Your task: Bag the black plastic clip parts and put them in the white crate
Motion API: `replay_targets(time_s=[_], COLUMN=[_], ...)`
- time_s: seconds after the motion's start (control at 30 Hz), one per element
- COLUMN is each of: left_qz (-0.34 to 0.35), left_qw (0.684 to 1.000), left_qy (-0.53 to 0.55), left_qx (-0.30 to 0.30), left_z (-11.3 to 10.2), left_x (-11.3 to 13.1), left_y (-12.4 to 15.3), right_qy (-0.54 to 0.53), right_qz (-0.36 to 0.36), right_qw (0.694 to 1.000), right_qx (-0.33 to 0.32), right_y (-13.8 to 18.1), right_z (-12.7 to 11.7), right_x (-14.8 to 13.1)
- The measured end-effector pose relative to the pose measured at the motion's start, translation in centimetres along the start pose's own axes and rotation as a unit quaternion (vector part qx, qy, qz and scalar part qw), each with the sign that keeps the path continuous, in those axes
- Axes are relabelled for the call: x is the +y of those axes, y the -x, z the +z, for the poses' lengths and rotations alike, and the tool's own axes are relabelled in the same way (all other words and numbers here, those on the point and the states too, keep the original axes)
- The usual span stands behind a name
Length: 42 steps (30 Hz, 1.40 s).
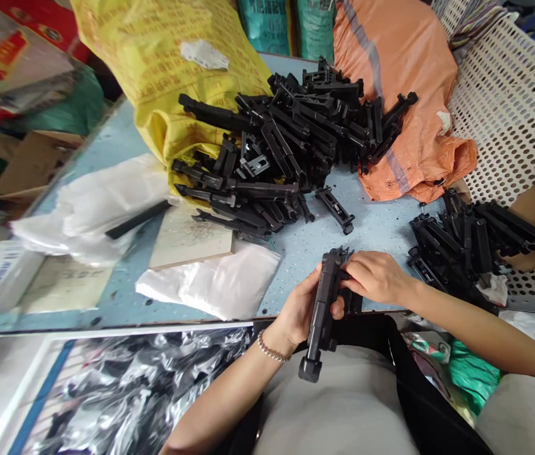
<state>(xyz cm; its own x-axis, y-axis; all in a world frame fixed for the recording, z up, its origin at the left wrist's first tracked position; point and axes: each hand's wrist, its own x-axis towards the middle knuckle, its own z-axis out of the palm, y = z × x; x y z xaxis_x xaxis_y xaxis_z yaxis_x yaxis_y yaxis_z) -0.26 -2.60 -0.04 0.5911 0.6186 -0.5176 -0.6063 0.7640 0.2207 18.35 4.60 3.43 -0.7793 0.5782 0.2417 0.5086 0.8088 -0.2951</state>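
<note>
My left hand [298, 309] is wrapped round a long black plastic part [325, 303] just past the table's front edge, its blunt end pointing down toward my lap. At the upper end of that part, the fingers of my right hand [375, 277] are closed in a pinch against its side. What those fingertips grip, if anything, is hidden. Straight ahead lies a big heap of similar black parts [291, 136], with one loose black part [335, 210] lying apart in front of it. To the right there is a smaller pile of black parts [467, 237].
A yellow woven sack [167, 57] and an orange sack [400, 76] flank the heap on the blue table [367, 208]. A white perforated basket [523, 107] stands at right. White plastic bags [220, 284] and a pale board [189, 237] lie left. Bagged parts [148, 392] sit below the edge.
</note>
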Motion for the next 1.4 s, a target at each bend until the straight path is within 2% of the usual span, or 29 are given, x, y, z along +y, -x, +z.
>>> replay_targets(time_s=[0.03, 0.1, 0.17, 0.2, 0.23, 0.37, 0.43, 0.6, 0.77, 0.8, 0.9, 0.93, 0.97, 1.03, 1.1, 1.2, 1.27, 1.4], left_qz=[0.004, 0.017, 0.043, 0.052, 0.056, 0.021, 0.007, 0.028, 0.011, 0.012, 0.016, 0.032, 0.065, 0.156, 0.22, 0.246, 0.265, 0.337], left_qw=[1.0, 0.999, 0.997, 0.996, 0.996, 0.999, 1.0, 0.998, 0.998, 0.998, 0.996, 0.995, 0.992, 0.978, 0.958, 0.947, 0.939, 0.896], left_qy=[-0.009, -0.036, -0.064, -0.072, -0.071, -0.01, -0.003, -0.051, -0.051, -0.057, -0.089, -0.096, -0.105, -0.136, -0.172, -0.171, -0.146, -0.148], left_qx=[-0.001, -0.001, 0.006, 0.01, 0.014, 0.028, 0.028, 0.028, 0.037, 0.032, 0.023, 0.022, 0.022, 0.035, 0.059, 0.117, 0.164, 0.249], left_z=[0.0, 0.0, 0.1, 0.2, 0.3, 0.6, 0.7, 0.3, 0.2, 0.2, 0.5, 0.6, 0.8, 1.1, 1.3, 1.2, 1.0, 0.8], left_x=[0.1, 0.3, 0.5, 0.6, 0.6, 0.8, 0.8, 0.6, 1.2, 1.4, 1.8, 1.8, 1.9, 1.9, 2.0, 2.3, 2.4, 1.6], left_y=[0.0, 0.0, 0.0, -0.1, -0.1, -0.1, -0.1, -0.1, -0.1, -0.2, -0.7, -0.8, -0.9, -1.0, -0.9, -0.8, -0.9, -1.9], right_qy=[-0.064, -0.219, -0.338, -0.363, -0.356, -0.145, -0.097, -0.234, -0.183, -0.216, -0.361, -0.371, -0.357, -0.305, -0.286, -0.278, -0.249, -0.238], right_qz=[0.05, 0.149, 0.203, 0.211, 0.21, 0.14, 0.104, 0.182, 0.197, 0.21, 0.285, 0.31, 0.331, 0.353, 0.347, 0.32, 0.303, 0.305], right_qw=[0.997, 0.962, 0.913, 0.899, 0.9, 0.975, 0.986, 0.946, 0.959, 0.948, 0.871, 0.86, 0.862, 0.878, 0.888, 0.898, 0.912, 0.92], right_qx=[-0.016, -0.061, -0.107, -0.127, -0.137, -0.089, -0.087, -0.129, -0.092, -0.107, -0.169, -0.164, -0.144, -0.105, -0.096, -0.119, -0.123, -0.067], right_y=[-0.1, -0.3, -0.4, -0.3, -0.2, 0.2, 0.3, -0.1, -0.5, -0.5, -0.9, -1.1, -1.4, -1.7, -1.7, -0.6, 0.4, 1.7], right_z=[0.0, 0.0, -0.1, -0.2, -0.3, -1.0, -1.1, -0.7, -1.1, -1.0, -0.5, -0.3, -0.1, -0.1, -0.2, -0.1, 0.9, 4.5], right_x=[-0.3, -1.0, -1.3, -1.4, -1.3, -0.5, -0.2, -0.6, -1.0, -0.9, -0.5, -0.3, -0.1, 0.2, -0.1, -1.9, -3.8, -6.8])
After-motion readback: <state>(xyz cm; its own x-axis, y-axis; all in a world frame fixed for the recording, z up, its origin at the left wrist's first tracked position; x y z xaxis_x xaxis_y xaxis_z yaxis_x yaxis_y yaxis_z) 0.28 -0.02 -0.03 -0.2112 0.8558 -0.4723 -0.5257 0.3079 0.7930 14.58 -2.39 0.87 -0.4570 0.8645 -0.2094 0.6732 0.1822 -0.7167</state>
